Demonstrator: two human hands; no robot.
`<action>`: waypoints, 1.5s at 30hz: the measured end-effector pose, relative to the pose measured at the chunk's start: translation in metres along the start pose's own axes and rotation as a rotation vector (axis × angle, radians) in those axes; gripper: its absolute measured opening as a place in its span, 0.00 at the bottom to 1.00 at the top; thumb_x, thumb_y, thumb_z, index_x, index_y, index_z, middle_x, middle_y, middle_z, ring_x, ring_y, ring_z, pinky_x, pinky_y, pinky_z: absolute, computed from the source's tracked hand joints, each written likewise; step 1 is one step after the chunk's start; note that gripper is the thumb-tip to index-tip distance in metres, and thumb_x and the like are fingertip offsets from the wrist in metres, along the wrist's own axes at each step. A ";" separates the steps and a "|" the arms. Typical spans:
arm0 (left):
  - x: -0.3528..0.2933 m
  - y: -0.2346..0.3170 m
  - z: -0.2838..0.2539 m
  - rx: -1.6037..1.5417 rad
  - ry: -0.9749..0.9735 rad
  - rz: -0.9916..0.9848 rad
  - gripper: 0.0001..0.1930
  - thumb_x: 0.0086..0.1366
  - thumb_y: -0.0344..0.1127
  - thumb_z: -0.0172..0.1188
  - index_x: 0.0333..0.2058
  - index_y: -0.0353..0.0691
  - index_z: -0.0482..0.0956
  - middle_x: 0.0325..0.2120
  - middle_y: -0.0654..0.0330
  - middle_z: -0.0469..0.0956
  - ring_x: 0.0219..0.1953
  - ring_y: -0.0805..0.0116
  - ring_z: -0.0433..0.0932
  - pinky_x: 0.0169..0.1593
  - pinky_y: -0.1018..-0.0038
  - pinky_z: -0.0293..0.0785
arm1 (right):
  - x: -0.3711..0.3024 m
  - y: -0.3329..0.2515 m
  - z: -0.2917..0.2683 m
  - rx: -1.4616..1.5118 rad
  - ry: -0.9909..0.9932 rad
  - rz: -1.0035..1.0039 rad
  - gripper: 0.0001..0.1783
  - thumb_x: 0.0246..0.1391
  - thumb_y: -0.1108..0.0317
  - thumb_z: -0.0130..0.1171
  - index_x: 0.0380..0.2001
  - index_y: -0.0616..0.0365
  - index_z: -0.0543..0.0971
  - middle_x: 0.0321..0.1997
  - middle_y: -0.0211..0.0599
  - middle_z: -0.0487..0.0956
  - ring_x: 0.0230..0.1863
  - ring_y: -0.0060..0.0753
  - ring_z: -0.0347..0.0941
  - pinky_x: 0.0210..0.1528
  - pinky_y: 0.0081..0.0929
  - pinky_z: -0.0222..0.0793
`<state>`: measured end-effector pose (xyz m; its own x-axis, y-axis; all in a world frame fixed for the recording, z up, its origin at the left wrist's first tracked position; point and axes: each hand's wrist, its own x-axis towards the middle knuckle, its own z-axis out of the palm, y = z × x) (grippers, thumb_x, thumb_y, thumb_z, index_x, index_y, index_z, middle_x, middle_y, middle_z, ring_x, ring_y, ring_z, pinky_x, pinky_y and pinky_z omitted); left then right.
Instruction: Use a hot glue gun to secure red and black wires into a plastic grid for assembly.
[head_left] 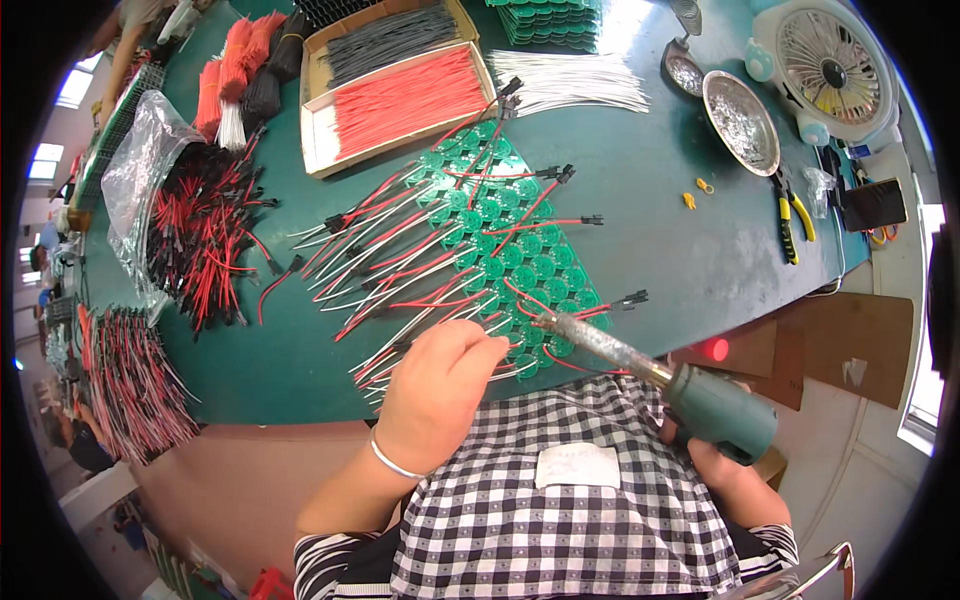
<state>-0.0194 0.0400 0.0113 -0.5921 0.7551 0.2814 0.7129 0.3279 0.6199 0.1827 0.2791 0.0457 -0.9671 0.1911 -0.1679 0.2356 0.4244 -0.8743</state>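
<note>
A panel of round green circuit boards [525, 255] lies on the table, with red, white and dark wires running off its left side. Over its near left edge, my left hand [437, 385] is closed in a pinch on a thin wire, mostly hidden by the fingers. My right hand [708, 455] is wrapped round the dark green handle of a soldering gun [725, 412]. The gun's metal tip points left and reaches the boards near my left fingertips. Red leads with black connectors [630, 300] stick out on the panel's right.
Boxed red wires [410, 100] and loose white wires [565, 82] lie behind. On the left are a bag of connector leads [205, 235] and a wire bundle [135, 385]. At right stand a metal bowl [740, 120], pliers [788, 225] and a fan [832, 75].
</note>
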 end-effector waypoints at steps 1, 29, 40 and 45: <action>-0.002 -0.001 0.001 0.016 -0.001 0.002 0.13 0.49 0.20 0.65 0.36 0.38 0.81 0.30 0.57 0.76 0.31 0.58 0.76 0.34 0.67 0.74 | -0.006 0.009 -0.001 -0.127 -0.007 -0.126 0.11 0.43 0.75 0.58 0.34 0.59 0.81 0.29 0.36 0.82 0.29 0.41 0.79 0.36 0.33 0.73; -0.002 -0.002 0.009 0.067 0.027 0.053 0.12 0.45 0.20 0.66 0.32 0.37 0.80 0.27 0.58 0.73 0.29 0.59 0.73 0.32 0.66 0.71 | 0.009 0.002 0.013 -0.219 0.046 -0.261 0.16 0.42 0.78 0.62 0.39 0.59 0.82 0.42 0.42 0.82 0.41 0.47 0.78 0.46 0.38 0.70; 0.000 -0.001 0.009 0.076 0.013 0.046 0.11 0.46 0.20 0.66 0.31 0.37 0.80 0.27 0.58 0.74 0.29 0.59 0.73 0.33 0.66 0.71 | 0.006 0.010 0.006 -0.286 0.006 -0.318 0.14 0.41 0.75 0.62 0.37 0.61 0.81 0.38 0.43 0.82 0.39 0.51 0.79 0.43 0.39 0.76; 0.000 0.001 0.010 0.098 0.025 -0.014 0.10 0.47 0.21 0.65 0.29 0.38 0.78 0.27 0.58 0.75 0.29 0.58 0.74 0.32 0.66 0.71 | 0.004 0.007 0.007 -0.322 0.037 -0.304 0.14 0.42 0.74 0.61 0.37 0.59 0.82 0.41 0.42 0.81 0.42 0.50 0.76 0.46 0.40 0.72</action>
<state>-0.0147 0.0462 0.0048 -0.6107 0.7359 0.2924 0.7369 0.3930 0.5500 0.1794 0.2765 0.0351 -0.9944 0.0435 0.0967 -0.0360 0.7189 -0.6942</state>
